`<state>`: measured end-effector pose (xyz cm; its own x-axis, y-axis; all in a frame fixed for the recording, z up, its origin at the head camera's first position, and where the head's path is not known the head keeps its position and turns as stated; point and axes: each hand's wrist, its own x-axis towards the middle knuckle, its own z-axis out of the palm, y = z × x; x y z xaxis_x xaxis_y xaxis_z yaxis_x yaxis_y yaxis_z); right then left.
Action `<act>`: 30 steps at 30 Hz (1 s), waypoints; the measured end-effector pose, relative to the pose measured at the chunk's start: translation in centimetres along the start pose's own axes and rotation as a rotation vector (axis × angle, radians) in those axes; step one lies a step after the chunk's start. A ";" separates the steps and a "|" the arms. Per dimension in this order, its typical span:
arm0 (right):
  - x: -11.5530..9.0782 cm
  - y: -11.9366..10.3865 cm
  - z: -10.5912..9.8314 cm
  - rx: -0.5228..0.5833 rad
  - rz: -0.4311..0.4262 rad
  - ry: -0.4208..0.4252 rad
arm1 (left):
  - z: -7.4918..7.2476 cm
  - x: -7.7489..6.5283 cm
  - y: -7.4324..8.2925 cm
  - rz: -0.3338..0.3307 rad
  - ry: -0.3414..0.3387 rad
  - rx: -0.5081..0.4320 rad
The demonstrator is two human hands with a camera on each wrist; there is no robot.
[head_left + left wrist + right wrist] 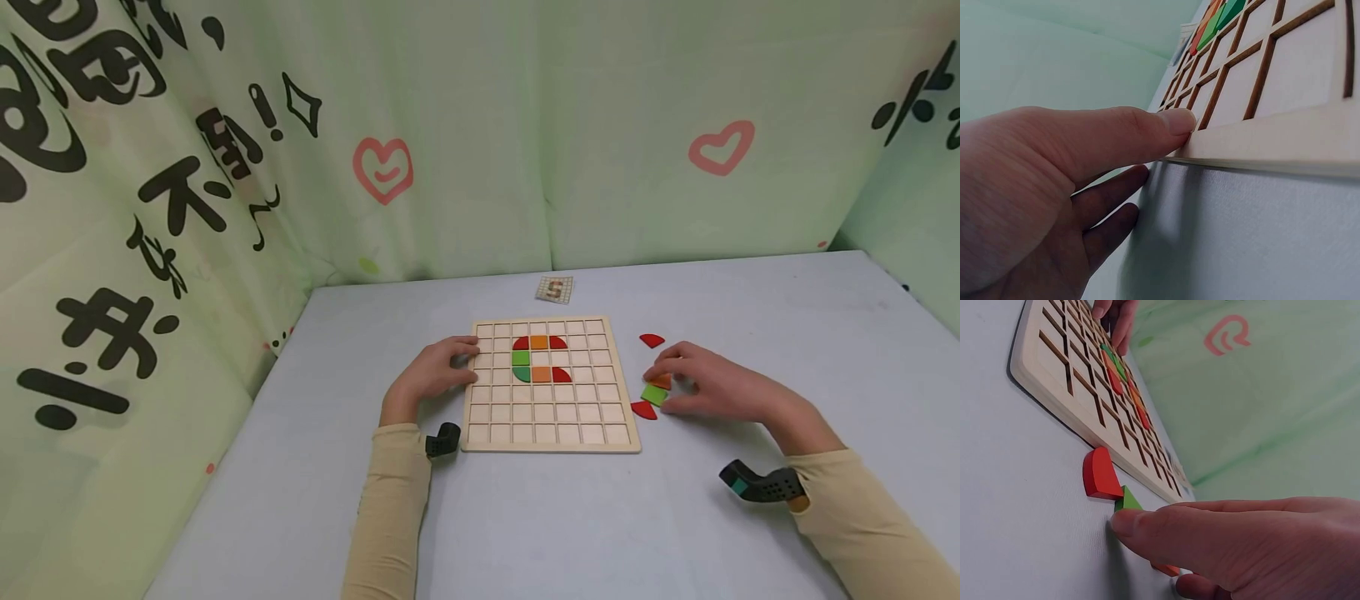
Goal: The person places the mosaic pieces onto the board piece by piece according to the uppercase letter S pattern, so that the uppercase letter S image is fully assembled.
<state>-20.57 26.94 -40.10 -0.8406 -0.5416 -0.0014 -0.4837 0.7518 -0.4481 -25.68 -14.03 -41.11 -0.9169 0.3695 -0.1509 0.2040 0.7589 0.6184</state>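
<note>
A wooden grid board (551, 412) lies flat, several coloured pieces set in its upper squares. My left hand (432, 372) is at the board's left side, fingertips at the frame; in the left wrist view the thumb (1129, 134) rests on the rim, other fingers lower beside it. To the right of the board, my right hand (720, 392) reaches over loose pieces. Its thumb (1147, 528) touches a green square (654, 394), while the other fingers bend over an orange piece (661, 381), partly hidden. Red quarter-round pieces (644, 410) lie just below and above them.
Behind the board lies a small patterned card (555, 289) on the white-covered table (540, 525). A pale green curtain (480, 225) with black writing and red hearts closes off the back and sides. Dark wrist bands (763, 483) sit on both wrists.
</note>
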 end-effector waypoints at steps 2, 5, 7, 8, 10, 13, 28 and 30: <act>0.1 0.0 0.1 -0.008 -0.006 0.004 | -0.1 0.0 0.1 0.001 -0.001 0.003; 0.2 0.0 0.3 -0.016 -0.002 0.004 | -0.2 -0.1 0.1 0.002 0.000 0.007; 0.2 -0.1 0.4 -0.016 0.002 0.004 | -0.2 -0.1 0.1 0.003 0.000 0.008; 0.2 -0.1 0.4 -0.015 0.004 0.004 | -0.2 -0.1 0.1 0.003 0.001 0.009; 0.2 -0.1 0.4 -0.013 0.005 0.006 | -0.1 -0.1 0.1 0.001 0.001 0.005; 0.2 -0.1 0.4 -0.017 0.003 0.012 | 0.0 0.0 0.0 -0.003 -0.001 -0.007; -0.1 0.7 -0.1 -0.037 0.097 0.073 | 0.1 -0.1 -0.1 0.006 0.001 -0.002; 0.0 0.7 -0.2 -0.028 0.115 0.068 | 0.1 -0.1 -0.1 0.006 0.003 -0.003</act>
<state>-20.95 27.52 -40.21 -0.9051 -0.4252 0.0099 -0.3890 0.8183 -0.4232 -25.60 -14.11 -41.26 -0.9167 0.3726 -0.1445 0.2090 0.7551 0.6214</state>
